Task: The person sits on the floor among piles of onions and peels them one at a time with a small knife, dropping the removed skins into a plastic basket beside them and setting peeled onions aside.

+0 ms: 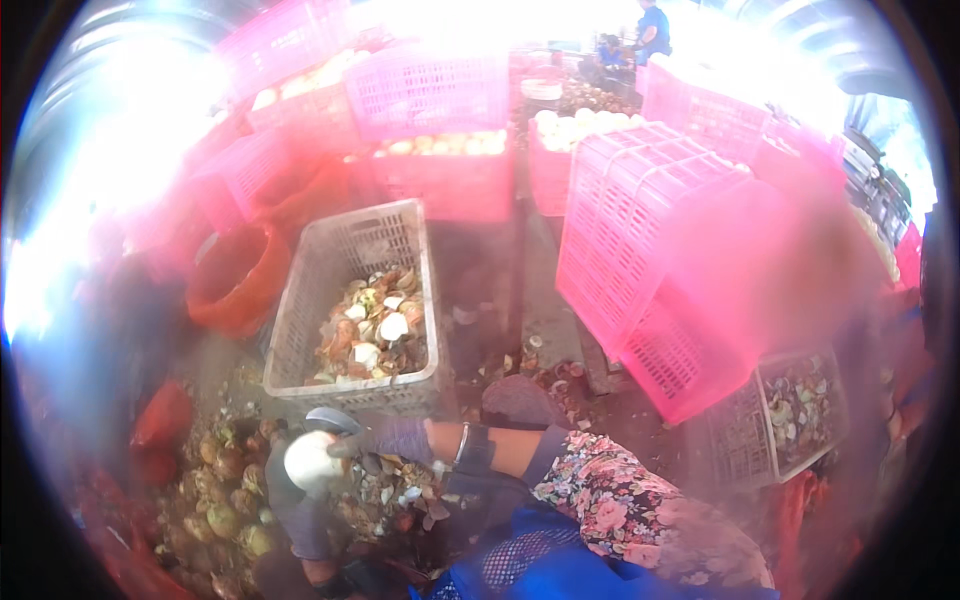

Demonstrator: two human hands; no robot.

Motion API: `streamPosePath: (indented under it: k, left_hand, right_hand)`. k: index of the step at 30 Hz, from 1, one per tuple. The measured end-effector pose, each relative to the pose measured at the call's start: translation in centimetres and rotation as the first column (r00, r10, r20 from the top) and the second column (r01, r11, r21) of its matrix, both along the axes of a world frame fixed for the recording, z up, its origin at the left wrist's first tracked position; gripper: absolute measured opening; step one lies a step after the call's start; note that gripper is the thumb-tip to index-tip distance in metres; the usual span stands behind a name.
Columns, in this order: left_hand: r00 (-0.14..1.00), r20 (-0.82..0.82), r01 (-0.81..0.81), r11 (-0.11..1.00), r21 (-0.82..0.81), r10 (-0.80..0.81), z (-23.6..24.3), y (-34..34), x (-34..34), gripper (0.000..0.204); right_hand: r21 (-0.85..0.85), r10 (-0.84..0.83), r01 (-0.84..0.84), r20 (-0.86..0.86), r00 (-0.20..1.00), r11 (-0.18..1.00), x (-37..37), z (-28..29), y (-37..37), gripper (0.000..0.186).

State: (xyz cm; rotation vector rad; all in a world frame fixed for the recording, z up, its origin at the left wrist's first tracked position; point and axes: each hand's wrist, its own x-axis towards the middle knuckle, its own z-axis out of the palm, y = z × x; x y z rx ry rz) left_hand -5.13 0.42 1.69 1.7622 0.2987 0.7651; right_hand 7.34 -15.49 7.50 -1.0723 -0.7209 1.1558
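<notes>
At the lower middle, my gloved left hand (292, 500) grips a white peeled onion (312, 462) from the left. My gloved right hand (385, 437), its forearm in a floral sleeve, is closed around a small tool with a curved grey blade (330, 420) at the onion's top. Unpeeled onions (220, 505) lie in a heap at the lower left, beside and below my hands. Just beyond them is a grey plastic crate (285, 310) holding peels and pale onion pieces. Loose skins and scraps (420, 495) lie under my right wrist.
Pink crates (620, 230) stand stacked at right and across the back, some full of peeled onions (585, 125). An orange sack or basket (225, 280) sits at left, a second scrap crate (800, 410) at lower right. A person in blue (652, 30) is far back.
</notes>
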Motion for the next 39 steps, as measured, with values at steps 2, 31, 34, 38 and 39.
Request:
streamPosePath:
  k: [2,31,34,38,39]
  left_hand:
    - [0.993,-0.092,0.087,0.973,0.213,-0.068,0.4,-0.5,0.6,0.067]
    - [0.964,-0.220,0.226,0.901,0.371,-0.151,-3.1,-1.6,0.4,0.057]
    - [0.980,-0.196,0.088,0.956,0.279,-0.033,-2.2,-1.2,-0.2,0.061]
    - [0.989,-0.147,0.023,0.945,0.326,0.027,-0.1,-0.9,-0.1,0.063]
    - [0.993,-0.116,0.041,0.979,0.200,-0.018,-0.6,-0.6,-0.4,0.060]
  right_hand:
    - [0.147,-0.079,0.021,0.398,0.914,0.989,2.1,-4.9,0.5,0.079]
    - [-0.061,-0.082,0.250,0.847,0.526,0.966,4.7,-13.2,1.0,0.070]
    - [-0.006,-0.115,0.230,0.853,0.509,0.973,5.2,-12.2,0.3,0.071]
    - [-0.014,-0.138,0.184,0.612,0.779,0.983,2.7,-5.6,-1.6,0.072]
    - [0.024,-0.151,0.163,0.527,0.836,0.986,2.6,-5.7,-1.5,0.072]
